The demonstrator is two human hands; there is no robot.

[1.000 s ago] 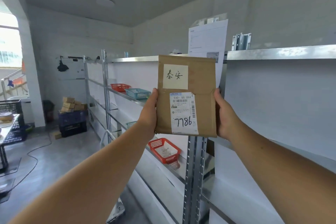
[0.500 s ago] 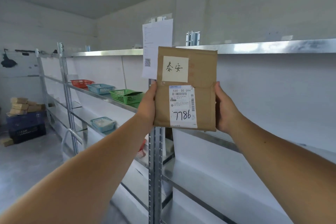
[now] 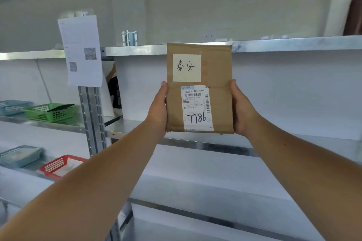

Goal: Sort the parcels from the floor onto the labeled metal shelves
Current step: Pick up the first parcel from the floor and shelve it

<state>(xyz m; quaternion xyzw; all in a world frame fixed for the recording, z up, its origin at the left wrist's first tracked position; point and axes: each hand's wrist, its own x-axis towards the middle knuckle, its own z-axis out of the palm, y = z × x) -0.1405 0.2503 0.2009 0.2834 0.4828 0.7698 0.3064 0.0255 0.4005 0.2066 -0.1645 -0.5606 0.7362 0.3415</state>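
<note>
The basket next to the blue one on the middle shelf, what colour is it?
Green, seen in the head view.

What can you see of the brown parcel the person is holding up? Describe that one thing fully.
The brown parcel is a flat rectangular packet wrapped in kraft-like paper, held upright before the metal shelves. A pale note with handwritten characters sits near its top; below it, a white shipping label bears barcodes and a handwritten 7786. The left hand and right hand grip its lower side edges.
</note>
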